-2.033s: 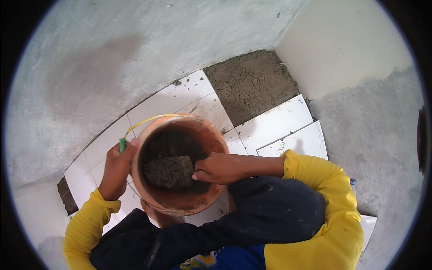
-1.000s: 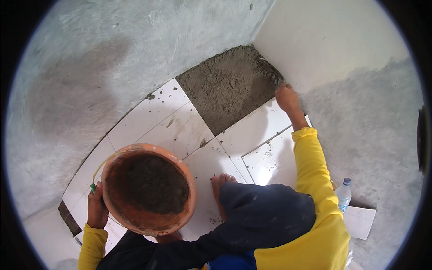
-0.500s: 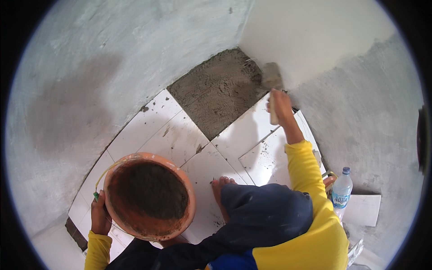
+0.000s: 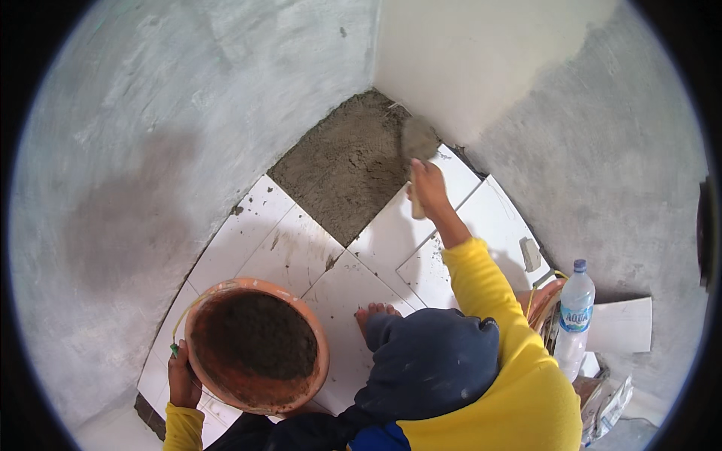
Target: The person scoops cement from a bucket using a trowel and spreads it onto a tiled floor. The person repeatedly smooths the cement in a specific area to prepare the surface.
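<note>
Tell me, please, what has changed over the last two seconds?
The right hand left the bucket with a trowel of mortar and reached out to the bare mortar bed in the corner. The left hand lowered the bucket leftward, still gripping its rim. The tiles are unchanged.

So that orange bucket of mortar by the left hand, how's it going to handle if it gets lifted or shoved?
The orange bucket looks heavy for its size, since dark mortar fills most of it. Its rigid round wall probably won't flex. The left hand grips only one side of the rim, so it may tip toward the far side when lifted.
</note>
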A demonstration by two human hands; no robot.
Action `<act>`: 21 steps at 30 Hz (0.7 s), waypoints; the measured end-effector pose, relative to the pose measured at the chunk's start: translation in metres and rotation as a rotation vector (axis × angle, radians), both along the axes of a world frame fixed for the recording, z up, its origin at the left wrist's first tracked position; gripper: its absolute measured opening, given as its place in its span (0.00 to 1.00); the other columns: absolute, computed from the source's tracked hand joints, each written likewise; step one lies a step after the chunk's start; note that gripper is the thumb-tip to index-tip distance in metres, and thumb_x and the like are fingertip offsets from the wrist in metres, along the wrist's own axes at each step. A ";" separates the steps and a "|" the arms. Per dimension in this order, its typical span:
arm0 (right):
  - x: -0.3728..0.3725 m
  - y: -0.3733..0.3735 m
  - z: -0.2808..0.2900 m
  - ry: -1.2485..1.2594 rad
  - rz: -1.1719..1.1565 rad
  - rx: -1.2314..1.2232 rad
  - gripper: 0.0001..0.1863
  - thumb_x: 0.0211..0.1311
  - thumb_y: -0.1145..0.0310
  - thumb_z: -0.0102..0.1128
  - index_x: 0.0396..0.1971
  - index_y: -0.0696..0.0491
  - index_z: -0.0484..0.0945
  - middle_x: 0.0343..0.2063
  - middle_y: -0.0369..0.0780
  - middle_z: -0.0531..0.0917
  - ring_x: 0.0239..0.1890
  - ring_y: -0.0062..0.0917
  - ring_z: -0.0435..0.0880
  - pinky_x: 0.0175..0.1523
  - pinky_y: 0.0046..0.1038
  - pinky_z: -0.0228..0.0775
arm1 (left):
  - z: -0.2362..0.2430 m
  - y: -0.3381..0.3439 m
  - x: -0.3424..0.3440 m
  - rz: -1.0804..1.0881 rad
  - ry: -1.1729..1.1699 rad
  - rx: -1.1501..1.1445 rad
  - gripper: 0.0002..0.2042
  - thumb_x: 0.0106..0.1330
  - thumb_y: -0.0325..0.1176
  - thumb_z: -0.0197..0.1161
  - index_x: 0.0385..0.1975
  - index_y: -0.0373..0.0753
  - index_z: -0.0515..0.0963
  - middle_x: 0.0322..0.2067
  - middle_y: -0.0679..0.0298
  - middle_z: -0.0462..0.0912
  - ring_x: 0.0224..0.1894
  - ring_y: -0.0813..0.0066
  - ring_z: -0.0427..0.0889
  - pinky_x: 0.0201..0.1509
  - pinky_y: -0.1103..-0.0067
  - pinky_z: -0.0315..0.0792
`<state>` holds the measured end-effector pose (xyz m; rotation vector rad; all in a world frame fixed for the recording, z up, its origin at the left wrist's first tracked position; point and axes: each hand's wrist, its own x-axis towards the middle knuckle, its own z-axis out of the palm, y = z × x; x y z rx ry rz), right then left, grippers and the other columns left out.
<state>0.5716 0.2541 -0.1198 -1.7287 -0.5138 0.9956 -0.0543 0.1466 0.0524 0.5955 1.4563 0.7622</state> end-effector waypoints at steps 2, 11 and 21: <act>0.010 0.017 0.001 0.009 0.028 -0.033 0.20 0.82 0.57 0.53 0.44 0.63 0.73 0.28 0.43 0.78 0.19 0.32 0.82 0.22 0.35 0.77 | -0.006 0.002 0.002 -0.039 -0.020 -0.007 0.22 0.86 0.45 0.53 0.64 0.31 0.75 0.58 0.53 0.85 0.58 0.63 0.86 0.66 0.68 0.80; 0.009 0.016 -0.011 0.551 -0.282 0.112 0.19 0.84 0.56 0.49 0.48 0.61 0.69 0.36 0.45 0.76 0.24 0.31 0.80 0.26 0.35 0.79 | -0.001 -0.007 -0.003 -0.061 -0.039 0.008 0.23 0.86 0.46 0.51 0.65 0.32 0.74 0.60 0.54 0.85 0.60 0.63 0.85 0.68 0.67 0.79; -0.011 0.065 -0.015 0.617 -0.104 0.134 0.20 0.85 0.53 0.46 0.48 0.59 0.68 0.33 0.44 0.76 0.24 0.32 0.79 0.25 0.35 0.78 | -0.006 -0.003 0.006 -0.041 -0.027 0.007 0.22 0.86 0.46 0.52 0.63 0.32 0.76 0.59 0.54 0.85 0.59 0.64 0.86 0.67 0.67 0.79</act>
